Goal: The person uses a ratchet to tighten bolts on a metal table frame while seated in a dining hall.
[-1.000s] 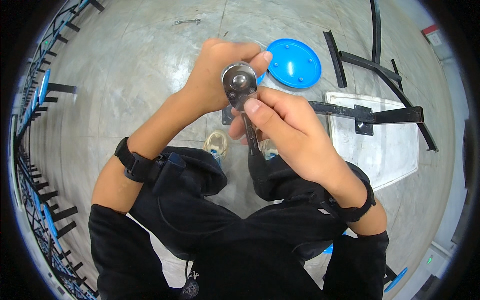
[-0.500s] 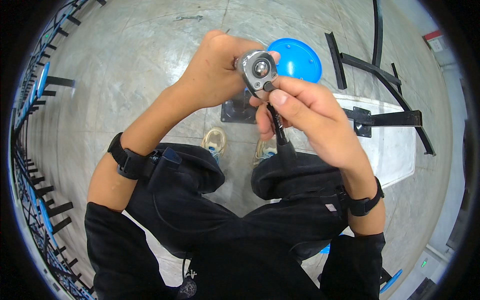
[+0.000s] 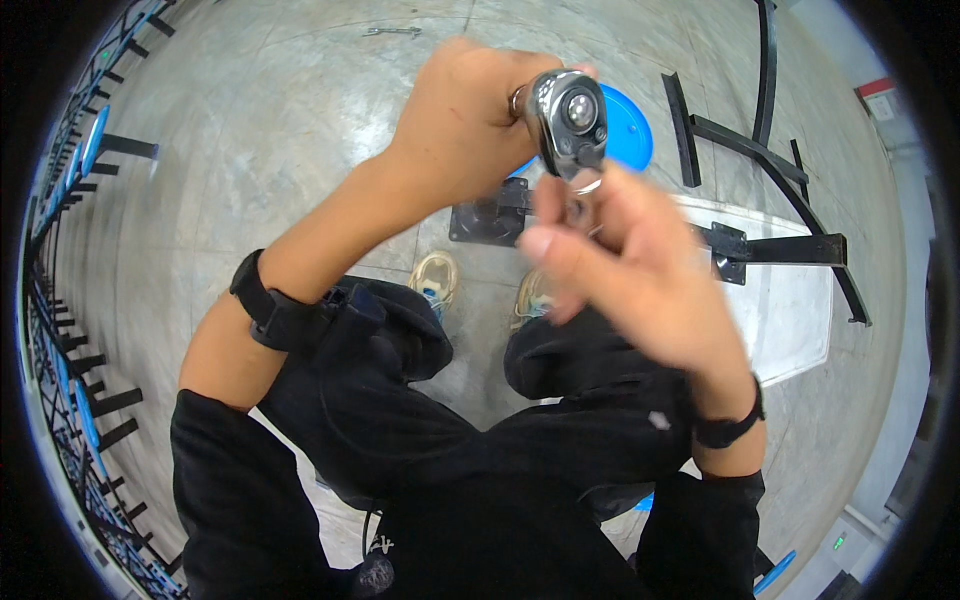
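Two hands at ratchet wrench, right one blurred.

My ratchet head is shiny silver; my trousers, plain black; the disc, bright blue; the floor, mottled grey.

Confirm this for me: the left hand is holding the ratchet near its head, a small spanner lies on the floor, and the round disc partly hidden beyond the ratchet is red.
The colour is wrong: the head view shows the round disc is blue. The left hand is holding the ratchet near its head, and a small spanner lies on the floor.
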Motion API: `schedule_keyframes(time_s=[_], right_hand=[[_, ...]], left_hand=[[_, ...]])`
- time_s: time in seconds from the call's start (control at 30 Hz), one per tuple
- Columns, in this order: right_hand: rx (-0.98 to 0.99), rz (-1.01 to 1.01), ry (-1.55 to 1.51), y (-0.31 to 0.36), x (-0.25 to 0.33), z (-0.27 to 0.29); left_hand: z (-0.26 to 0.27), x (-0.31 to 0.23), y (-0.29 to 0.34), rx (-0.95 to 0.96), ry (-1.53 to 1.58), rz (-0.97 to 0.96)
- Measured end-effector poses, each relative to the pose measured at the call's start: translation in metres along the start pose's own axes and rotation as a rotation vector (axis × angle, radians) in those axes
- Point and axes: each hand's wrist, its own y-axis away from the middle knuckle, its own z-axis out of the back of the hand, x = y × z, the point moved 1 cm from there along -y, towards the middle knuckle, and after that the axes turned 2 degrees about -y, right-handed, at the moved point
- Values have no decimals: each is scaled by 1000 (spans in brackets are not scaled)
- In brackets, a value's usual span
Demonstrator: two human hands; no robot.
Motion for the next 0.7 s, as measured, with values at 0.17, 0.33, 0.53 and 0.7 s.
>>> schedule_keyframes(time_s=[0.17,0.33,0.53,0.7], right_hand=[[-379,657,936,-12,-1,67],[-377,433,751,-6,-12,51],[-31,-40,-245,6,-11,-18],[-152,361,408,-6,-19,18]], left_hand=[[-10,-8,-4,537,114,23],[-3,-4,-3,411,41,122],[0,11,3,261,-156,108],[17,7,0,333,-85,153]])
